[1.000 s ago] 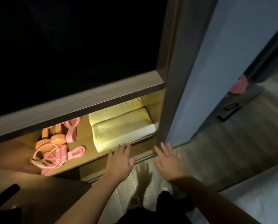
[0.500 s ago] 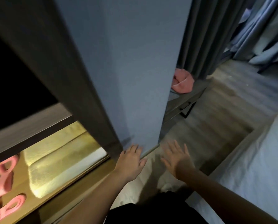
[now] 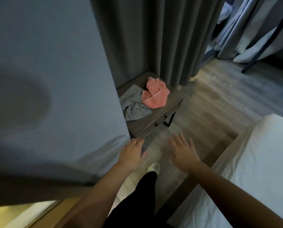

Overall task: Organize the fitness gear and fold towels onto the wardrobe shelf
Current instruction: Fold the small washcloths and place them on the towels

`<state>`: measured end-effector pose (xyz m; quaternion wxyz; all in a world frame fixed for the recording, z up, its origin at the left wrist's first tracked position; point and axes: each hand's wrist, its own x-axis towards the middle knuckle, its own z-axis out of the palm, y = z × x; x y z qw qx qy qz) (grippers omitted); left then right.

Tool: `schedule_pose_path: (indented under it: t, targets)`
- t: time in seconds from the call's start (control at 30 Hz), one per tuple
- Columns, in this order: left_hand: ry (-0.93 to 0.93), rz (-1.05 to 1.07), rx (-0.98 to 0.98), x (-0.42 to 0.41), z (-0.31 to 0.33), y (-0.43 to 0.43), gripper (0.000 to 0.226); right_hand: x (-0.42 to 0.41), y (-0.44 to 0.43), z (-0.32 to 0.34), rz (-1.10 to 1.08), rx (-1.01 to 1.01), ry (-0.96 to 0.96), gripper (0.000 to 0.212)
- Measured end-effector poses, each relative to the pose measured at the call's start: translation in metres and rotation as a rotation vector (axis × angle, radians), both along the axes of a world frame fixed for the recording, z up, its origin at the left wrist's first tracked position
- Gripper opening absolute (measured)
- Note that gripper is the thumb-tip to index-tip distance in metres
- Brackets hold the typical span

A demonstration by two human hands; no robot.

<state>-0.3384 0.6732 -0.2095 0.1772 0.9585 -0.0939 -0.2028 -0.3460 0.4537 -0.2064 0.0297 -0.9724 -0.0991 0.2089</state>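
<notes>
A crumpled pink towel (image 3: 155,94) and a crumpled grey towel (image 3: 134,106) lie on a low wooden bedside table (image 3: 155,122) beyond the wardrobe's side panel (image 3: 55,79). My left hand (image 3: 132,154) is held out flat with fingers straight, close to the panel's corner, holding nothing. My right hand (image 3: 182,151) is spread flat over the floor, also holding nothing. A sliver of the lit wardrobe shelf with a folded pale towel (image 3: 30,213) shows at the bottom left. The fitness gear is out of view.
Grey curtains (image 3: 154,38) hang behind the bedside table. A bed with white sheets (image 3: 252,170) fills the right side. My black trouser leg and white shoe (image 3: 154,168) stand on the wooden floor (image 3: 211,99) between wardrobe and bed.
My view has swung right, away from the lit shelf with the pink gear and folded towels, toward the bedside table. Both hands stay flat and hold nothing.
</notes>
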Motion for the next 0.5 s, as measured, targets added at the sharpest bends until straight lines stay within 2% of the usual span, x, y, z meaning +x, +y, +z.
schedule_pose_path:
  t: [0.3,0.5]
  targets:
    - [0.119,0.055,0.086,0.179,-0.042,-0.057,0.072,0.188,-0.05,-0.034,-0.016,-0.004,0.053,0.068]
    - [0.335,0.16,0.119,0.269,-0.089,-0.074,0.078,0.282,-0.066,-0.063,0.009,0.008,0.211,0.078]
